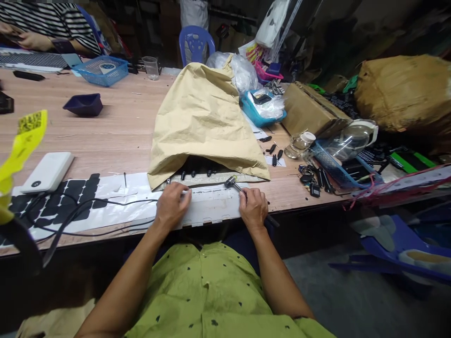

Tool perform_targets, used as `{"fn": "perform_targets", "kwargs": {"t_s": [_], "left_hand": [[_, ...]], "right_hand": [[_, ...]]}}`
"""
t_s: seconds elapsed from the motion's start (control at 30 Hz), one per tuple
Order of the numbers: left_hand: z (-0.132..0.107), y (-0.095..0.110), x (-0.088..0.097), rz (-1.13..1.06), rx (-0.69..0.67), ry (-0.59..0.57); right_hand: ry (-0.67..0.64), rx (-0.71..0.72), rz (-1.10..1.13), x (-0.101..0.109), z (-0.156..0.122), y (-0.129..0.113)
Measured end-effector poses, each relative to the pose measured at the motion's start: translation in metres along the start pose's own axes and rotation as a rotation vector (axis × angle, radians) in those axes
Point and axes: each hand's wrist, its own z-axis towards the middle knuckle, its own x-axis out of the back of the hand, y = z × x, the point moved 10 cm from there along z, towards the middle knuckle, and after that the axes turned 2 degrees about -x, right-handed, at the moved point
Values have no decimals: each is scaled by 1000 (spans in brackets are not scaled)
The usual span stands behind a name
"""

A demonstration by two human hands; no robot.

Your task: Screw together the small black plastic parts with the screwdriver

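Note:
My right hand [254, 207] is closed around the dark handle of a small hammer [230, 181]. Its head rests over the white board [211, 212] at the table's front edge, and the handle's end sticks out behind the hand. To the left, my left hand [172, 205] lies at the board with fingers drawn together. What they hold, if anything, is too small to make out. Just beyond both hands a large tan paper bag [204, 112] stands with its mouth towards me. Several small black parts [193, 173] lie in a row along that mouth.
At left, a white power bank [49, 172] and black cables [105, 202] lie over a sheet with black patches. A purple tray [83, 104] and blue basket [102, 70] stand farther back. Key fobs [312, 183], a glass jar [299, 145] and a cardboard box [313, 110] crowd the right.

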Motion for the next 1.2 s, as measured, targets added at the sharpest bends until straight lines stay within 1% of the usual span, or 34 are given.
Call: {"fn": "perform_targets", "kwargs": {"t_s": [0.1,0.2,0.27,0.4,0.5,0.63,0.73,0.83,0.9,0.93,1.0,1.1,1.2], "left_hand": [[13,-35,18,223,207,69],[17,-53,25,338,314,77],[18,-57,24,344,329,88],[22,-57,23,300,318,151],[27,-64,24,304,383,185],[36,-78,25,338,474,162],[37,-79,26,307,458,129],[27,-71,29,295,421,100],[19,-58,27,281,359,72],[16,-48,24,261,308,54],[12,-25,11,204,187,5],[11,8,-19,120,23,-85],[17,29,-47,41,-72,-156]], "right_hand": [[-4,6,15,-1,0,-1],[-1,7,21,-1,0,-1],[15,14,17,0,0,-2],[30,26,9,2,-1,-4],[30,25,6,2,-1,-5],[28,28,-8,1,-1,-6],[2,15,8,-2,-2,-5],[-27,-13,34,-5,-2,-5],[-33,-20,39,-5,-2,-5],[-30,-19,38,-5,-2,-6],[-18,-15,33,-3,-2,-6],[-12,-16,32,-2,-1,-6],[-27,-18,31,-3,-1,-5]]}}
